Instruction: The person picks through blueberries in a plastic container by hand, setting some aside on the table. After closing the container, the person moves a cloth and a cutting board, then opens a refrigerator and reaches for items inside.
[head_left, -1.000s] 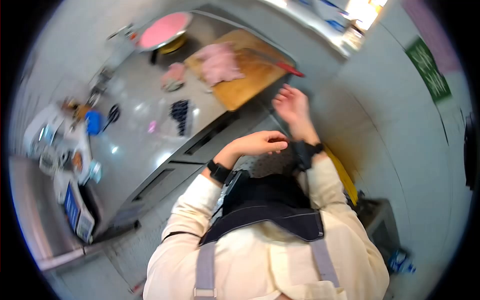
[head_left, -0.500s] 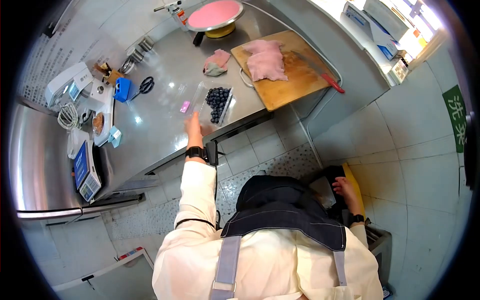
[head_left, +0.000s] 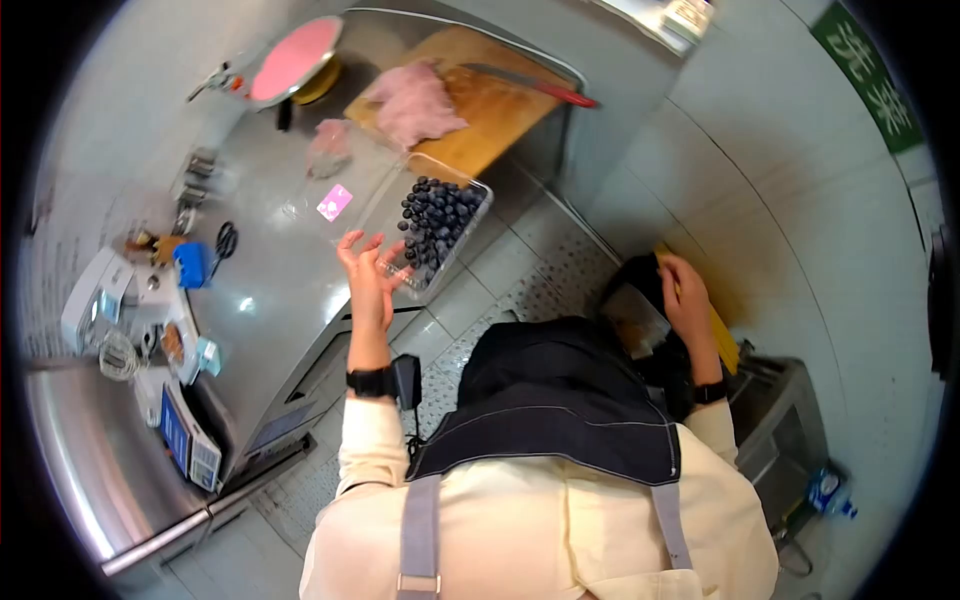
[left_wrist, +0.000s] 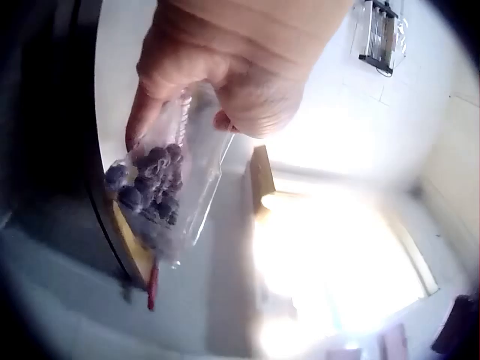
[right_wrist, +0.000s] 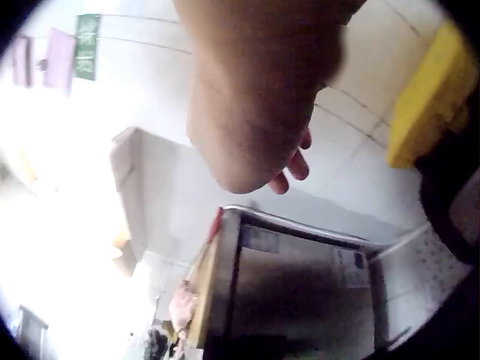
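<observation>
My left hand [head_left: 370,285] grips the near end of a clear plastic container [head_left: 487,205], thumb and fingers on its edge. Dark blueberries [head_left: 437,220] lie heaped inside it. Its lid is folded back over the table side and bears a pink label [head_left: 335,203]. In the head view the container overhangs the table's front edge; the left wrist view shows the berries [left_wrist: 154,180] tilted below the hand. Low on the right, my right hand [head_left: 688,300] holds nothing, its fingers loosely bent beside a yellow panel [head_left: 722,335] and a black-lined bin [head_left: 655,285].
On the steel table [head_left: 265,190] a wooden board [head_left: 500,120] carries pink cloth [head_left: 415,105] and a red-handled knife [head_left: 560,92]. Behind stands a pink-topped turntable [head_left: 297,60]. Scissors [head_left: 226,240] and a scale [head_left: 185,425] lie to the left.
My left hand reached to the blueberry container, took hold of its near end and raised it off the table toward the front edge. My right hand dropped to the bin on the right.
</observation>
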